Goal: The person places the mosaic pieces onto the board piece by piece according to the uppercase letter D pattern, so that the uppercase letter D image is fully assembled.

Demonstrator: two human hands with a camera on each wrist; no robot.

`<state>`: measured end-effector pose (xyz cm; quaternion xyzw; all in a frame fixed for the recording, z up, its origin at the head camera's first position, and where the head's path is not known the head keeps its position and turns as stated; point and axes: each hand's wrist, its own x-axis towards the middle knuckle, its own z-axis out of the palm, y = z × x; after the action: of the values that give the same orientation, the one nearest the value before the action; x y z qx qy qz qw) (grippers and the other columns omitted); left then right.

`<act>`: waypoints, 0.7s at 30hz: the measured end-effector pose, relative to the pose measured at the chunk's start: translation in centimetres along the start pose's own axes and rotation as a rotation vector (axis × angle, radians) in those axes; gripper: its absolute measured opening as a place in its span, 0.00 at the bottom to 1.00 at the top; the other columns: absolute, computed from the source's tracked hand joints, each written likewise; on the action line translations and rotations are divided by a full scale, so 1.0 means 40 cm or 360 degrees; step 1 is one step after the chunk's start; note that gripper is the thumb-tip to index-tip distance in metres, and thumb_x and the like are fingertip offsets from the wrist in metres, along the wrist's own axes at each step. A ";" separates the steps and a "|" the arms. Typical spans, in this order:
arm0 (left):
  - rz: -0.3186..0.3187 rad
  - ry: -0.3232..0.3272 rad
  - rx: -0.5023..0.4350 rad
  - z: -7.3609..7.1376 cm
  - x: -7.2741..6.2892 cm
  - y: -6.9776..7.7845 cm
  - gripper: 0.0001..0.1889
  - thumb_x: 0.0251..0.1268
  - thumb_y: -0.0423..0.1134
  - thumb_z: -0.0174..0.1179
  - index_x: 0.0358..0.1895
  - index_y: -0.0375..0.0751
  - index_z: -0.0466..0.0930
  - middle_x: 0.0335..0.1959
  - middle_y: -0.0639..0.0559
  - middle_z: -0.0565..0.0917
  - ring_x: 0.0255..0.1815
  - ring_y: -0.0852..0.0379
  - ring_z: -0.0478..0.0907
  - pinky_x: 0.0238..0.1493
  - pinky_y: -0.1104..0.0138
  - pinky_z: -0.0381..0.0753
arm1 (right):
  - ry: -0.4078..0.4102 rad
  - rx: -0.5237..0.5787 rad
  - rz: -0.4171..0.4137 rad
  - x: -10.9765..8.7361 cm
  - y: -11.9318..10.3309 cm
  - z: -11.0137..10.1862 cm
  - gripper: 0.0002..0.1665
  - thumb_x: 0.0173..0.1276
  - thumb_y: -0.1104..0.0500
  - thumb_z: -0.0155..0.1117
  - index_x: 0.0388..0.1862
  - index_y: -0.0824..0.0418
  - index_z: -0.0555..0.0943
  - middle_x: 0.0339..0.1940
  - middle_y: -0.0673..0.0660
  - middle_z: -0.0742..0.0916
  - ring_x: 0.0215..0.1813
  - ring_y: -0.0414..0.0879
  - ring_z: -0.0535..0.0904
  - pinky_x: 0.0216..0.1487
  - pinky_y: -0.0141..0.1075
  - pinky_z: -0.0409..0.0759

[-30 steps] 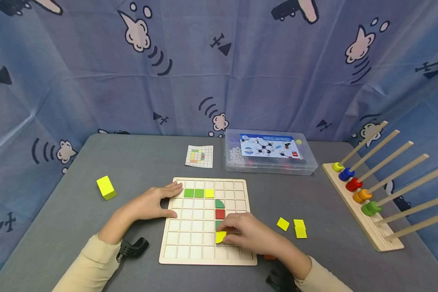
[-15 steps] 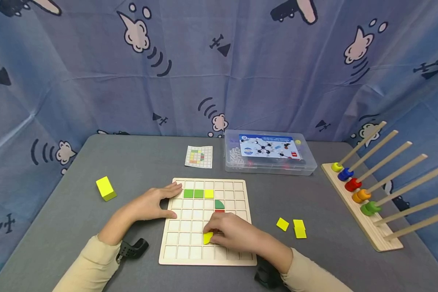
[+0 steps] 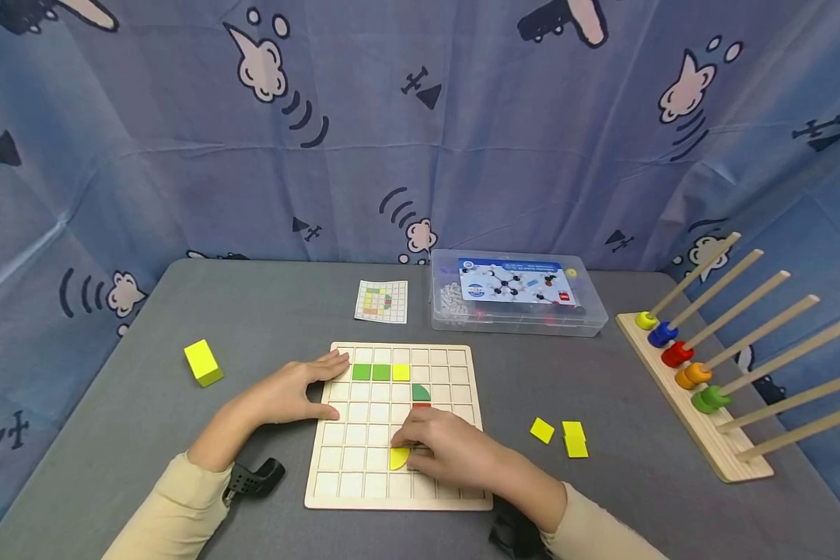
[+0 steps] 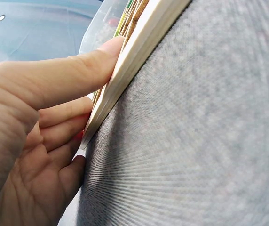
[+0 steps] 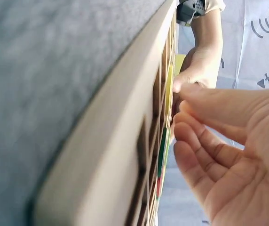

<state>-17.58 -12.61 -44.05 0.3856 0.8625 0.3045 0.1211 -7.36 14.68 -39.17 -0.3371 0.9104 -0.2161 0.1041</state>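
A wooden grid board lies on the grey table. My left hand rests on its left edge, fingers and thumb fairly straight; the left wrist view shows the thumb against the board's side. With curled fingertips my right hand holds a yellow quarter-circle tile at a lower middle cell. Two green square tiles and a yellow square tile sit in an upper row. Below them are a dark green quarter-circle tile and a red tile, partly hidden by the right hand.
A printed pattern card lies beyond the board, beside a clear plastic box. Several yellow tiles lie to the right, near a wooden peg rack with coloured beads. A yellow block stands at left.
My right hand has moved left with the yellow quarter-circle tile, one column over, and now covers the lower dark green tile. The tile has turned slightly. The left hand has stayed put.
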 end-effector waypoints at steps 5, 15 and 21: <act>-0.0003 -0.0013 -0.0013 0.000 0.000 0.000 0.43 0.52 0.53 0.68 0.69 0.36 0.63 0.72 0.44 0.63 0.74 0.44 0.56 0.67 0.47 0.62 | 0.0009 0.0130 0.0095 -0.035 0.014 -0.027 0.14 0.62 0.60 0.66 0.47 0.58 0.83 0.44 0.48 0.85 0.46 0.37 0.78 0.48 0.31 0.77; -0.0020 -0.0026 -0.0033 0.000 -0.001 0.005 0.44 0.52 0.52 0.68 0.70 0.36 0.62 0.73 0.44 0.61 0.74 0.45 0.54 0.67 0.48 0.62 | 0.0071 0.0235 0.0378 -0.172 0.074 -0.076 0.21 0.60 0.56 0.69 0.53 0.57 0.81 0.48 0.48 0.84 0.46 0.40 0.78 0.47 0.36 0.79; -0.0019 -0.0018 -0.0032 -0.003 -0.001 0.004 0.43 0.53 0.53 0.68 0.69 0.35 0.63 0.72 0.43 0.62 0.74 0.44 0.55 0.67 0.47 0.62 | 0.0057 0.0283 0.0543 -0.261 0.102 -0.100 0.23 0.61 0.50 0.68 0.54 0.55 0.80 0.46 0.45 0.83 0.47 0.40 0.79 0.48 0.36 0.80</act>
<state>-17.53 -12.60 -43.88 0.3809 0.8610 0.3101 0.1317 -3.19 25.63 -37.08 -0.1634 0.9334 -0.2808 0.1524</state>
